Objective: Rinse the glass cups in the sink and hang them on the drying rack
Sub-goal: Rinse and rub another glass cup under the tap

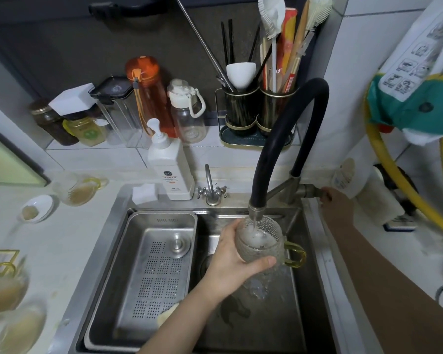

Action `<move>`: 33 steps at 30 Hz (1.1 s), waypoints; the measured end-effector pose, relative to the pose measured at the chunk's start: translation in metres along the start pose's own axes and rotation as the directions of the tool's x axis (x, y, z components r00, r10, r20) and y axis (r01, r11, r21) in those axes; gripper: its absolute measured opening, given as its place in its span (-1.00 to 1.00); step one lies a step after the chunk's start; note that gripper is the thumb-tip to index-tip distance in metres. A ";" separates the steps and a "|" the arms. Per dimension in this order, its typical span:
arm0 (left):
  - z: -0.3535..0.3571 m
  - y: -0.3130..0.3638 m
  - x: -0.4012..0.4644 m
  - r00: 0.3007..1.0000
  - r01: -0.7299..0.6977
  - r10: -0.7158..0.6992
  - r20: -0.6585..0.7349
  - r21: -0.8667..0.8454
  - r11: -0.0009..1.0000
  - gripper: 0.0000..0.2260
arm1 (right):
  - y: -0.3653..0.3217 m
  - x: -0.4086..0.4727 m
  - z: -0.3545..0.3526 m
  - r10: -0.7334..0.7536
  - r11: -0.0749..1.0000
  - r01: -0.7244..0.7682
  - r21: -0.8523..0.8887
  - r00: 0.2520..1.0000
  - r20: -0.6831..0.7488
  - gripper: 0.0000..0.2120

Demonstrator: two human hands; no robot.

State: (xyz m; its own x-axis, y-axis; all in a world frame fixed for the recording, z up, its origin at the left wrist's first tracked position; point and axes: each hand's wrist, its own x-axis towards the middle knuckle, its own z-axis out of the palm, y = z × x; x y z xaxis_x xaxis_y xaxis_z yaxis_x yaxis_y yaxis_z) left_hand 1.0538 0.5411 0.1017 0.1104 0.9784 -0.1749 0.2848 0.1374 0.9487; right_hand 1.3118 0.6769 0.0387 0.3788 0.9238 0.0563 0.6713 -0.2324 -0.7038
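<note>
My left hand grips a textured glass cup with a yellow handle, held upright over the steel sink. Water runs into the cup from the black hose faucet just above its mouth. My right hand is closed on the faucet's lever at the sink's right rim. Another dirty glass cup lies on the counter to the left. Blurred cups stand at the lower left beside a gold wire drying rack.
A perforated steel drain basket fills the sink's left half. A soap pump bottle, a small tap, bottles and jars, and a utensil holder line the back. A small dish sits left; a yellow hose hangs right.
</note>
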 end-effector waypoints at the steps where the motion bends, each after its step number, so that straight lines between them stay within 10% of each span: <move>1: 0.000 0.000 0.000 1.000 0.003 -0.003 0.001 0.004 1.000 -0.26 | -0.005 -0.006 -0.001 0.013 1.000 -0.014 0.020 1.000 0.009 -0.85; 9: -0.013 -0.009 0.006 1.000 0.017 -0.018 0.003 0.013 1.000 -0.26 | -0.060 -0.127 -0.013 -0.074 0.963 0.031 0.268 0.986 0.152 -0.68; 15: -0.023 0.007 0.002 0.998 -0.022 0.024 0.051 -0.036 0.999 -0.48 | -0.081 -0.171 -0.022 -0.251 0.874 -0.051 0.483 0.804 0.539 -0.54; 33: -0.028 -0.020 0.010 0.960 -0.078 0.063 0.273 0.044 0.996 -0.24 | -0.082 -0.195 -0.038 -0.263 0.834 -0.023 0.552 0.862 0.433 -0.56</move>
State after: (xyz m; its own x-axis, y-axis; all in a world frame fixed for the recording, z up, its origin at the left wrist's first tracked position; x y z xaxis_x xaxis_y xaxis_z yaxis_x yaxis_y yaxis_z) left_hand 1.0225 0.5522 0.0887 0.3838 0.9057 -0.1799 0.3171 0.0537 0.9469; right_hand 1.2068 0.5040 0.1119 -0.1262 0.9893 -0.0731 0.1993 -0.0469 -0.9788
